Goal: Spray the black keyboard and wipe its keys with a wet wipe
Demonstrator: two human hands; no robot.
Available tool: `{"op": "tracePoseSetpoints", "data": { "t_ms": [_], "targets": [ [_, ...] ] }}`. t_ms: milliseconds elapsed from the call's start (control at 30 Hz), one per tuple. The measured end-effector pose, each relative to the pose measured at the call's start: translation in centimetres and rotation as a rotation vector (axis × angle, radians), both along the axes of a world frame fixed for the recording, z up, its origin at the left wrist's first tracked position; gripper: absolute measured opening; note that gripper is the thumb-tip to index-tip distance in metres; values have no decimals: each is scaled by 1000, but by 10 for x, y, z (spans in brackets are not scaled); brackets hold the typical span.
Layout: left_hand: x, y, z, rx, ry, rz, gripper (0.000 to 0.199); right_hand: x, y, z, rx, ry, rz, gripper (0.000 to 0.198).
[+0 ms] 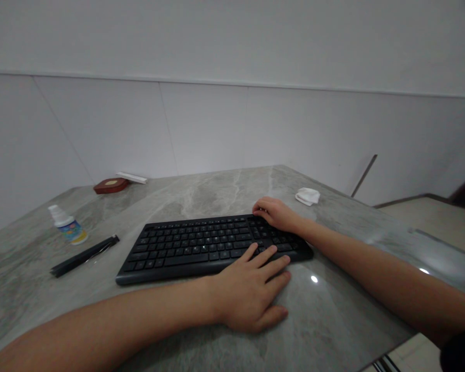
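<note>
A black computer keyboard [189, 243] lies flat on the grey marbled table, its number pad partly covered by my hands. My left hand [251, 289] reaches across in front of it, palm down with fingers spread. Its fingertips rest on the keyboard's near edge and the lower keys towards the right. My right hand [276, 213] is at the far right part of the keyboard, over the number pad side. Its fingers are curled together at the back edge; a tiny pale spot shows between them, too small to name.
A crumpled white cloth or tissue [307, 196] lies beyond my right hand. To the left are a small spray bottle [70, 227] and a long narrow black object [84, 256]. A reddish-brown box [110, 186] and a white strip [132, 177] lie near the wall [209, 129].
</note>
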State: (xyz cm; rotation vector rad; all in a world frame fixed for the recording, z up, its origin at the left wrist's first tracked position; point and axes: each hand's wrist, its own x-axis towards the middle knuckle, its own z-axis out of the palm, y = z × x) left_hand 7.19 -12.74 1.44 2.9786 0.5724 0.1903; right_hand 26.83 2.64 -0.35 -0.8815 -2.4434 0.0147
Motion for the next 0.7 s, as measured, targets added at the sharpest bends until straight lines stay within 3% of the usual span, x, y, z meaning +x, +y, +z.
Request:
{"op": "tracePoseSetpoints", "data": {
  "t_ms": [200,467,600,700],
  "targets": [
    [0,0,-1,13,2,-1,56,-2,1,-2,-49,62,-30,10],
    [0,0,-3,74,7,-1,56,0,-2,1,65,-23,53,15],
    [2,-10,1,206,16,31,53,0,-2,1,76,-32,67,17],
    [-7,-35,1,354,63,11,39,-1,-2,0,61,-40,56,17]
  ]
}}
